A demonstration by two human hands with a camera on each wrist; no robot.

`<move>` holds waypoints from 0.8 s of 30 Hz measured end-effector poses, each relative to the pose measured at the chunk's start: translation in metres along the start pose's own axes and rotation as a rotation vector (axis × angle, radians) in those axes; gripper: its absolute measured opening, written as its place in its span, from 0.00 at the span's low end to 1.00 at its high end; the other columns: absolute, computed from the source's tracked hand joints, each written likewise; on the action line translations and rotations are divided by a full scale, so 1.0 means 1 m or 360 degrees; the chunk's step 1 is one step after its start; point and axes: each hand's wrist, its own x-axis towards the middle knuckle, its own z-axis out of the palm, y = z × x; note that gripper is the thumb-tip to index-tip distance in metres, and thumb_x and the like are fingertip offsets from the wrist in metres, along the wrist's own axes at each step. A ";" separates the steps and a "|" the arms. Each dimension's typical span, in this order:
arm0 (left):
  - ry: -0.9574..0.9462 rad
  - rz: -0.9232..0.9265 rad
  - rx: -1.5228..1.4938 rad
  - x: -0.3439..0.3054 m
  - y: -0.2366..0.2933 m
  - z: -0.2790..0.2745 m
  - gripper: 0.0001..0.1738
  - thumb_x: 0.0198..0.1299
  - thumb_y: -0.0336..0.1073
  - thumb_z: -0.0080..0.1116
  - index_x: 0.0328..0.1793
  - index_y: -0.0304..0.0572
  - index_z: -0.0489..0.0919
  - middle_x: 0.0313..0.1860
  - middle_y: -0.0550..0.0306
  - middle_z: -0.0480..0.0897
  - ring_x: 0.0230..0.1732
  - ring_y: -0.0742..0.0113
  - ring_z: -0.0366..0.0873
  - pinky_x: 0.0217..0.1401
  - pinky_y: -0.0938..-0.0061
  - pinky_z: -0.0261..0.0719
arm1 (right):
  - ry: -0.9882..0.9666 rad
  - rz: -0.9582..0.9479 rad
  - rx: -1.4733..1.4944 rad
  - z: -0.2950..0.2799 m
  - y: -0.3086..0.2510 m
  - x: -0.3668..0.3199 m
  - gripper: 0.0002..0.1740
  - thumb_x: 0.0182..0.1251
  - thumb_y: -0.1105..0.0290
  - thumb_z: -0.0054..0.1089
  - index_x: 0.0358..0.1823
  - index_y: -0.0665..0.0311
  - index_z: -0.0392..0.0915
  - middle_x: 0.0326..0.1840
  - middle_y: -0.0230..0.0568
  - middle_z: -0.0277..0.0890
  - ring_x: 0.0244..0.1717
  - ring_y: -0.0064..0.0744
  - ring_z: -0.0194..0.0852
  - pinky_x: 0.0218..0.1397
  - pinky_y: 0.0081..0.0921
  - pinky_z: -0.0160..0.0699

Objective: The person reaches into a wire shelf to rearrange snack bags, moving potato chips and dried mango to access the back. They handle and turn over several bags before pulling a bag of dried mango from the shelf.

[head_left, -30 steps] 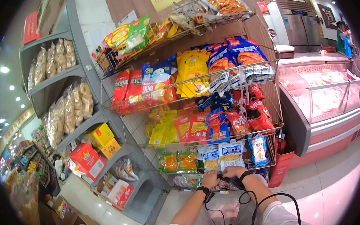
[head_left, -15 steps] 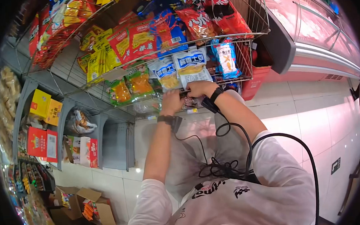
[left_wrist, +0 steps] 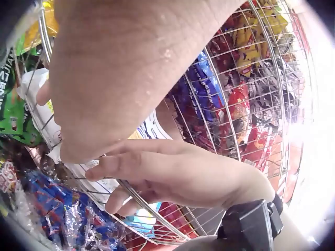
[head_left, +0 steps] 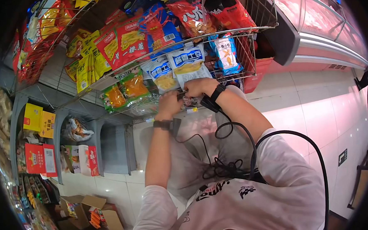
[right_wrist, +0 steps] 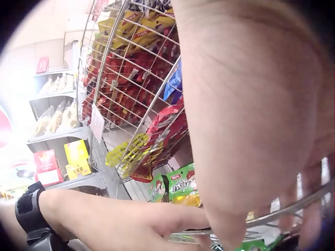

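Note:
Both hands are at the front wire rim (right_wrist: 280, 214) of a low basket on a snack rack. In the head view my left hand (head_left: 169, 105) grips the rim with curled fingers. Close beside it, my right hand (head_left: 199, 87) has its fingers hooked over the same rim, as the left wrist view shows. Just behind the hands stand white-and-blue snack packets (head_left: 187, 61). To their left lie green packets with orange contents (head_left: 134, 83). A light-blue packet (head_left: 226, 54) leans at the basket's right end. The fingertips are partly hidden behind wire and packets.
Higher baskets hold red packets (head_left: 128, 39) and yellow packets (head_left: 88, 57). Grey shelving (head_left: 115, 147) with boxes stands left; open cartons (head_left: 110, 219) sit on the floor. A pink-lit display cooler (head_left: 326, 53) is at right. A black cable (head_left: 310, 148) loops across the lap and right arm.
The head view has tilted downward, bringing the lap and floor into sight. Both hands stay at the basket rim, close together; in the last half second they shift only slightly in view.

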 end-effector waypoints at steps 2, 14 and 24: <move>0.0001 0.0015 -0.0011 -0.001 0.003 -0.004 0.29 0.57 0.46 0.63 0.63 0.42 0.80 0.60 0.42 0.81 0.63 0.44 0.77 0.66 0.54 0.73 | 0.0005 0.0025 -0.0007 -0.005 -0.006 -0.008 0.26 0.54 0.52 0.61 0.45 0.65 0.87 0.44 0.54 0.86 0.46 0.50 0.86 0.50 0.42 0.82; 0.0137 -0.0034 -0.0232 -0.007 -0.009 -0.016 0.18 0.61 0.39 0.61 0.57 0.43 0.84 0.55 0.42 0.84 0.58 0.43 0.80 0.63 0.57 0.77 | 0.0206 0.0092 -0.0076 -0.008 -0.013 -0.019 0.14 0.55 0.72 0.62 0.42 0.71 0.86 0.45 0.58 0.86 0.49 0.52 0.87 0.50 0.43 0.83; -0.0134 -0.0002 -0.0545 0.021 -0.063 -0.018 0.14 0.59 0.36 0.67 0.51 0.44 0.87 0.46 0.50 0.89 0.46 0.55 0.88 0.46 0.62 0.84 | 0.0168 -0.0002 -0.0190 -0.016 -0.008 -0.014 0.16 0.56 0.73 0.63 0.46 0.70 0.85 0.49 0.56 0.85 0.51 0.51 0.86 0.51 0.42 0.84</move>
